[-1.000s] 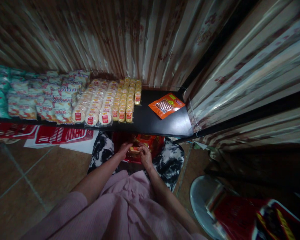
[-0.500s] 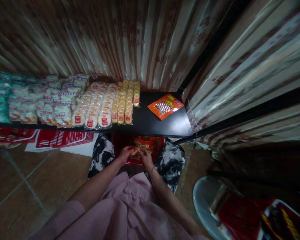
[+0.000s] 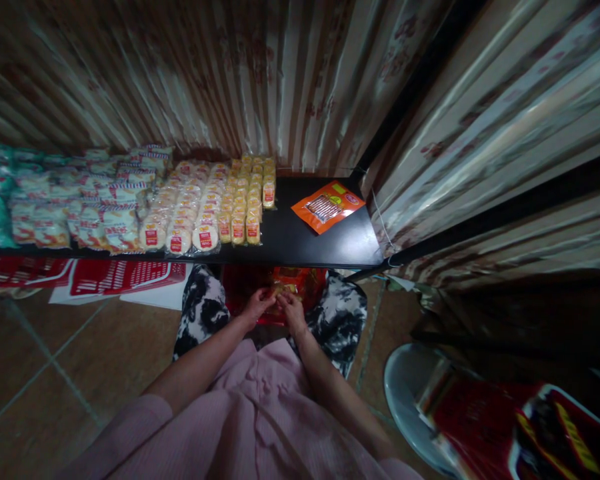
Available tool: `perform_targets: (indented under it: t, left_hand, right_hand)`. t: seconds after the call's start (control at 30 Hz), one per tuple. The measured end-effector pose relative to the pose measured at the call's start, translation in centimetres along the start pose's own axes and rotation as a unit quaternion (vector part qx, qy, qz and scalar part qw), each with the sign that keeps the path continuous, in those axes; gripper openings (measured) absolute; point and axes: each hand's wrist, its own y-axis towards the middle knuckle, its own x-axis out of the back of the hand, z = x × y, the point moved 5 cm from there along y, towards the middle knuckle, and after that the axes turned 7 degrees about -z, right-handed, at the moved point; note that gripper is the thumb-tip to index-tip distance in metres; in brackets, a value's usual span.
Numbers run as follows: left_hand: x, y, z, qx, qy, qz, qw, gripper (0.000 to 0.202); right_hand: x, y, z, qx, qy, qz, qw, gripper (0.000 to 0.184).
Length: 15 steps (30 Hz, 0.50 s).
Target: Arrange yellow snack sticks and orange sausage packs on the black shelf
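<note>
Several yellow packs (image 3: pixel 239 230) lined up, front edge of table (image 3: pixel 325 250); our left hand (image 3: pixel 260 307) and right hand (image 3: pixel 291 309) pinch a snack (image 3: pixel 281 289) over the tub (image 3: pixel 239 283), more apparently left inside.

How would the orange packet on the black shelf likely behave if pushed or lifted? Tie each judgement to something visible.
The orange packet looks thin and lies flat, so it probably won't roll or tip. The black shelf looks smooth and glossy, so a push would likely slide it. Its slim, pouch-like shape suggests it may flex when lifted.
</note>
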Motion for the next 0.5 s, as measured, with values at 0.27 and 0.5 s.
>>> perform_targets:
  t: [0.27,0.5]
  left_hand:
    - [0.6,0.0,0.1,0.018,0.007,-0.017,1.0,0.022]
    - [0.9,0.4,0.6,0.032,0.013,-0.032,0.999,0.02]
  right_hand:
    - [-0.7,-0.9,0.8,-0.003,-0.003,0.051,0.999,0.04]
    - [-0.7,-1.1,1.5,0.013,-0.028,0.055,0.998,0.037]
